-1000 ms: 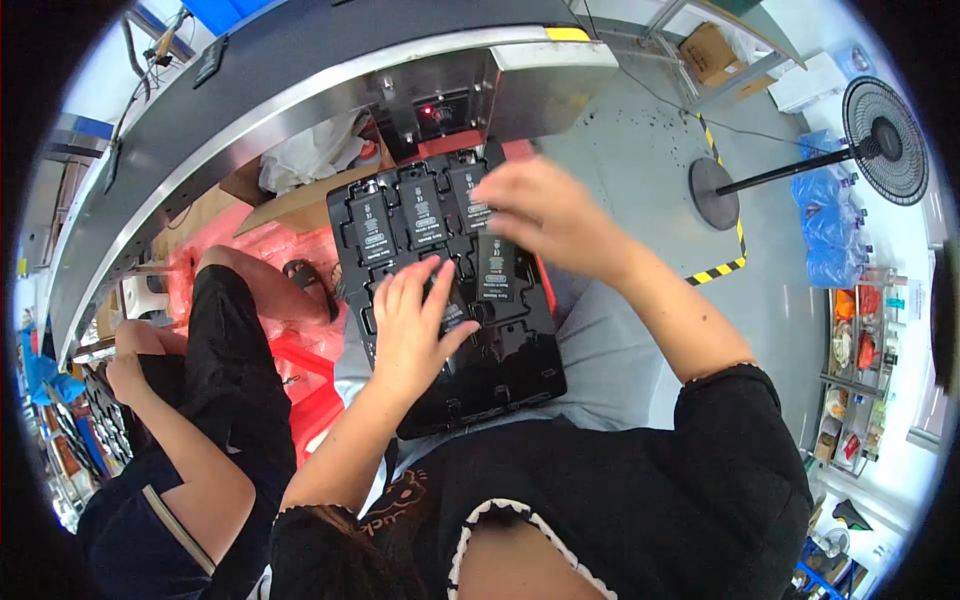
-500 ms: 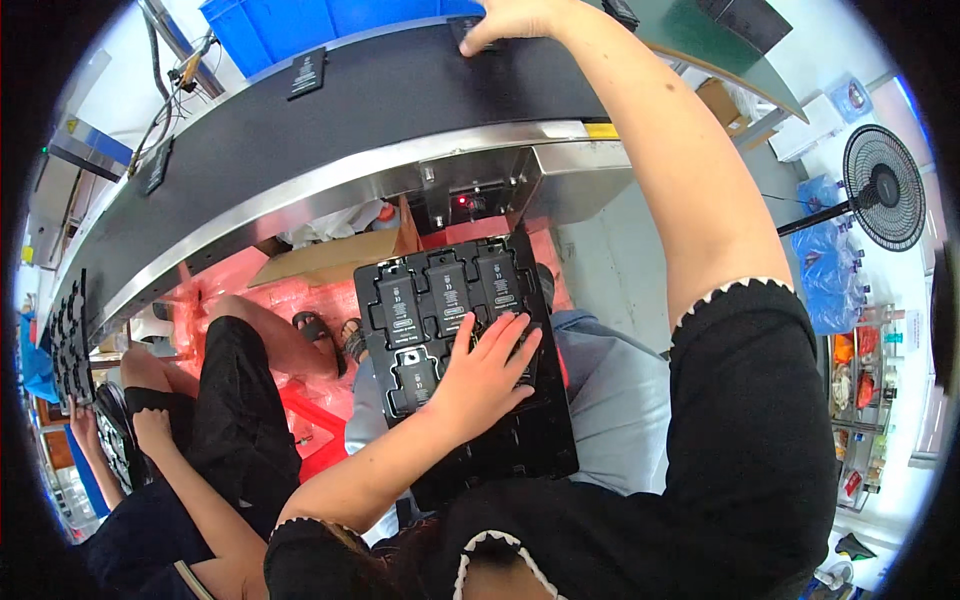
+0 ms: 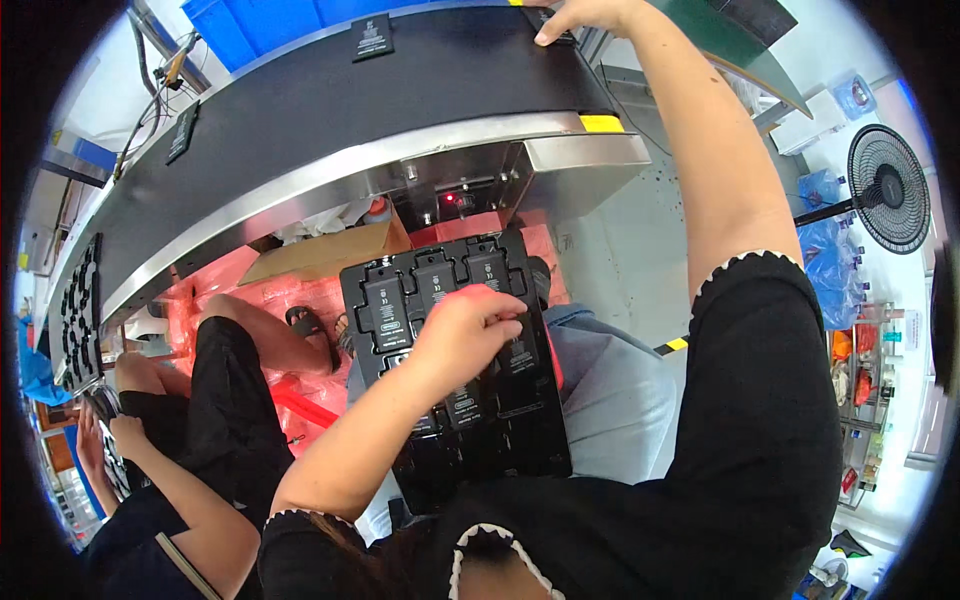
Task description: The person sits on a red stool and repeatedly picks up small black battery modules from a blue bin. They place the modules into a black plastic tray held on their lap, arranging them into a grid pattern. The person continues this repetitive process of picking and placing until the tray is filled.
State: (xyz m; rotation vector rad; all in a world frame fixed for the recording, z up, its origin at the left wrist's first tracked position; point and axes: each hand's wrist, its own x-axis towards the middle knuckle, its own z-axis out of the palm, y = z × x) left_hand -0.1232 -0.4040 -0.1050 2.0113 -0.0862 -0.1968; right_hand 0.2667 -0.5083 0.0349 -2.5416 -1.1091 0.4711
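black pack (image 3: 541,19) against right grip (image 3: 592,14)

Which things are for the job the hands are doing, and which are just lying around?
In use: black tray, under the left hand; flat packs in it; another pack by the right hand; black belt.

Probably just around: standing fan; cardboard box; blue plastic bundles.

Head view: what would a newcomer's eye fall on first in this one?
Probably the black tray on the person's lap, holding flat black packs, with the left hand over it. Next, the right hand, at another pack near the right end of the long black surface up top. The black fan at far right also stands out.
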